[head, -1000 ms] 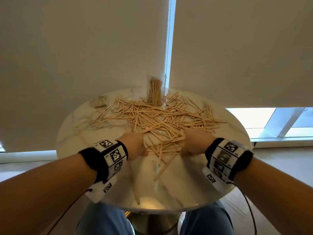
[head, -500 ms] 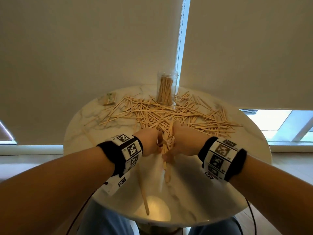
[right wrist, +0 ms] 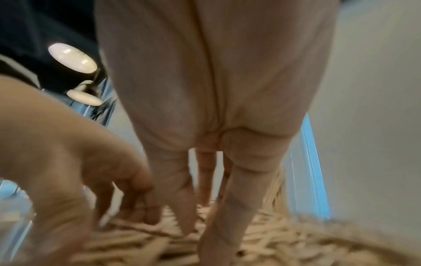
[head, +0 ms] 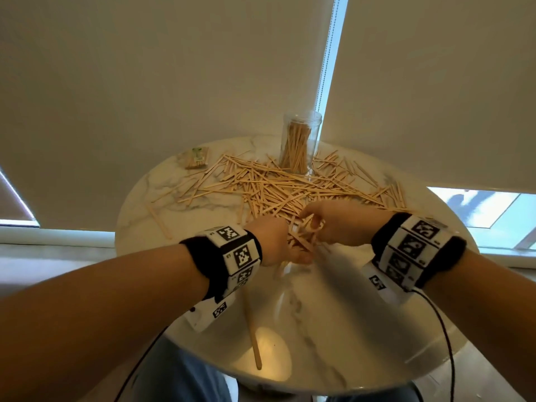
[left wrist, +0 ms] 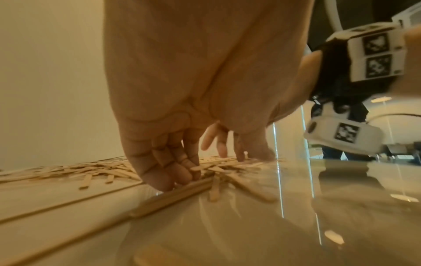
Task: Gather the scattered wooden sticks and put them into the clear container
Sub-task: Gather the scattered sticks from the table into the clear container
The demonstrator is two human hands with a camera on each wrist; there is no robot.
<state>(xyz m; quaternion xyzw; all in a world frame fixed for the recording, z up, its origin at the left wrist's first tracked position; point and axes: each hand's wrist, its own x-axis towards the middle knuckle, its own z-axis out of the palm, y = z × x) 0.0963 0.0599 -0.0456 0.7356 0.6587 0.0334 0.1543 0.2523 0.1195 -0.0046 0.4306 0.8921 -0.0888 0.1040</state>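
Many thin wooden sticks (head: 278,190) lie scattered across the round marble table (head: 348,329). The clear container (head: 300,140) stands upright at the table's far edge with sticks inside it. My left hand (head: 271,239) and right hand (head: 336,224) meet at the near edge of the pile, fingers curled down round a small bunch of sticks (head: 301,242) squeezed between them. In the left wrist view my left hand (left wrist: 173,162) has its fingertips on the tabletop against the sticks (left wrist: 214,187). The right wrist view is blurred; my right hand (right wrist: 218,207) reaches down into the sticks (right wrist: 284,239).
One stick (head: 253,338) lies alone near the table's front edge, another (head: 159,220) at the left. A small wrapped packet (head: 197,158) sits at the back left. Roller blinds hang close behind the table. Bare marble shows in front of my hands.
Both hands have swept inward from either side of the pile until they meet, bunching sticks between them. The head view has shifted, so the table sits further right.
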